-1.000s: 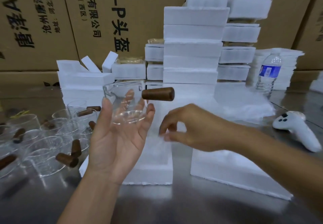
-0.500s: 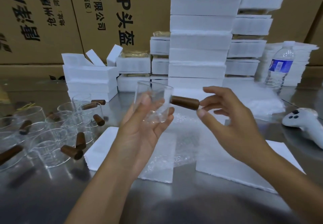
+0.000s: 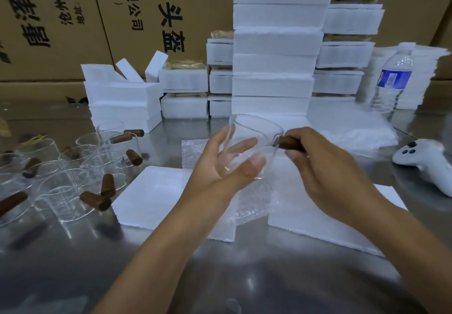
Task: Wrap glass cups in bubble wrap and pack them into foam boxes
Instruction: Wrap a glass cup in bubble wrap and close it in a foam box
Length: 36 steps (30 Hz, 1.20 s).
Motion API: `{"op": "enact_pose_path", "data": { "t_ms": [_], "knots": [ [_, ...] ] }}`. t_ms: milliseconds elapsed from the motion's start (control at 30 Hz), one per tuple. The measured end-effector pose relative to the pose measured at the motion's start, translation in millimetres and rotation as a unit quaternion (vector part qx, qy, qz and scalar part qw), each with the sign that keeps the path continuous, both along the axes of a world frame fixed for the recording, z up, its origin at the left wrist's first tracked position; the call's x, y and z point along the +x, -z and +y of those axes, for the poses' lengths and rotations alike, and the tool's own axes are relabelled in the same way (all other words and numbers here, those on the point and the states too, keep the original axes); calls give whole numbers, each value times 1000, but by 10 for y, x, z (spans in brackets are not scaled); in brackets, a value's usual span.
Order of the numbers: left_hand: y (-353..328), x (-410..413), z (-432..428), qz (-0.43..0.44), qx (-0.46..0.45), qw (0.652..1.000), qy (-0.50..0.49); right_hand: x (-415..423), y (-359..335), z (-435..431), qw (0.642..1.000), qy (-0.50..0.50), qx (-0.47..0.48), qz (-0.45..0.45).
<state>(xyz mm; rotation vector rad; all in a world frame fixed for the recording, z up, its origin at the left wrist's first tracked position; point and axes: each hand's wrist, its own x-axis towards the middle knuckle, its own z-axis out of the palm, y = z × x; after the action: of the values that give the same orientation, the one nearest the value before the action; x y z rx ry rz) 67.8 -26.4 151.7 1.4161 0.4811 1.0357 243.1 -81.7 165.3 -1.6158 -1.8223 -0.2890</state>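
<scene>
Steel table nearest the camera, both forearms reaching out over it. Left hand has the glass cup cradled, thumb across the front wall and fingers curled behind, cup held up off the table and tipped a little. Right hand pinches the cup's wooden handle between thumb and fingers, so two hands share one cup.

Directly below lies a bubble wrap sheet, spread flat between two foam slabs, one to the left and one to the right. By my reading this is the start of wrapping: cup picked, not yet on the wrap. The next move calls for lowering it onto that sheet, handle kept clear, then rolling the wrap round it, gently, since the glass looks thin.

Further left, unwrapped cups crowd together. A white controller sits to the right, with loose wrap piled beyond the hands. Behind that rise stacked foam boxes, a water bottle, and cardboard cartons as the back wall.
</scene>
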Motion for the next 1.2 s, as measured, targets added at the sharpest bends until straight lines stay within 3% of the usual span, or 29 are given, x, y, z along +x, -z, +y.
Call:
{"op": "enact_pose_path", "data": {
  "t_ms": [167, 367, 533, 633, 800, 1000, 1200],
  "knots": [
    [59, 37, -48, 163, 110, 978, -65, 271, -53, -9, 993, 86, 47, 59],
    [136, -2, -117, 347, 297, 878, -145, 397, 8, 45, 987, 108, 62, 100],
    [189, 8, -111, 435, 360, 803, -189, 388, 34, 42, 985, 117, 43, 116],
    [206, 25, -109, 464, 373, 775, -210, 367, 43, 56, 985, 115, 46, 117],
    [175, 27, -112, 422, 350, 805, -228, 362, 64, 66, 984, 101, 58, 139],
    [127, 10, -27, 247, 237, 902, -262, 381, 28, 63, 967, 38, 74, 243],
    [89, 19, -25, 132, 196, 925, -296, 385, 29, 24, 987, 23, 76, 141]
  ]
}}
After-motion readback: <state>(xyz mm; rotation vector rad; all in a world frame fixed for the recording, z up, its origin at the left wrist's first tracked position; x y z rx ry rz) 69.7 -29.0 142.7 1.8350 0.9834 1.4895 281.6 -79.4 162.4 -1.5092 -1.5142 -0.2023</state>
